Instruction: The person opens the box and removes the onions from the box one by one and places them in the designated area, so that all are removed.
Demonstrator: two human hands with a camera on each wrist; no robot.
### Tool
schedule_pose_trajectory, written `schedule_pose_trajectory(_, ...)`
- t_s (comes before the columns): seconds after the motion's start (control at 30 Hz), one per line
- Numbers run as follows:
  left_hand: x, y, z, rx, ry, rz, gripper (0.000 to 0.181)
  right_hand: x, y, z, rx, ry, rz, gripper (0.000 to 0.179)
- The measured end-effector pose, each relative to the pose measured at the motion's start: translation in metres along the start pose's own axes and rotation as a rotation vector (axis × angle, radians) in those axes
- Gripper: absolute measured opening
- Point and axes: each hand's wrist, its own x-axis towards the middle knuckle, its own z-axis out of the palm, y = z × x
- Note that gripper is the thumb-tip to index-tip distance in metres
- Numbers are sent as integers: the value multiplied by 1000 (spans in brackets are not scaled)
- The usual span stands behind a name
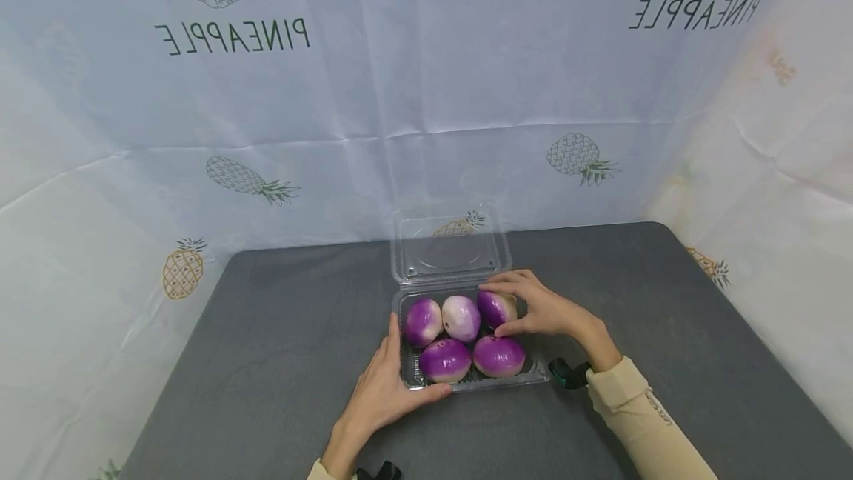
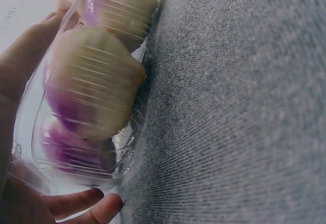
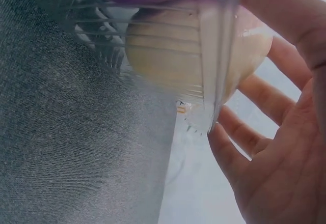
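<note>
Turnip [image 1: 494, 308], one of five: in plastic box [image 1: 496, 385], far right corner; pinched by right hand [image 1: 541, 307]. Left hand [image 1: 383, 387] rests spread round the near left corner. Turnip probably firm, slick, best held round its widest part; box likely flimsy.

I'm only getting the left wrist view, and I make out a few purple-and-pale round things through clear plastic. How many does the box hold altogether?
Observer: Five round things sit in the box, by the head view.
Operator: Funny, I'd have said three! Does it have a lid?
Observer: Yes, a clear lid, open at the far side.
Operator: And what is the right hand up to?
Observer: The right hand is around the back-right one, its thumb on the near side.
</note>
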Motion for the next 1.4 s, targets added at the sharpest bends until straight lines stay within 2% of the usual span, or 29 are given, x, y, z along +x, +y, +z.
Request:
schedule_pose_trajectory(0.23, 0, 0, 0, -5, 1, -2, 143, 1, -3, 1, -37, -8, 24, 69)
schedule_pose_trajectory(0.63, 0, 0, 0, -3, -2, -6, 144, 1, -4, 3, -78, 13, 14, 68)
schedule_pose_trajectory(0.97, 1, 0, 0, -3, -5, -5, 144, -3, -7, 1, -55, 84, 3, 72)
schedule_pose_trajectory(1.17, 1, 0, -1, -4, -9, -9, 144, -7, -4, 3, -22, 95, 17, 66)
schedule_pose_trajectory(1.4, 1, 0, -1, -3, -6, -2, 143, -8, -1, 3, -2, 102, 11, 70)
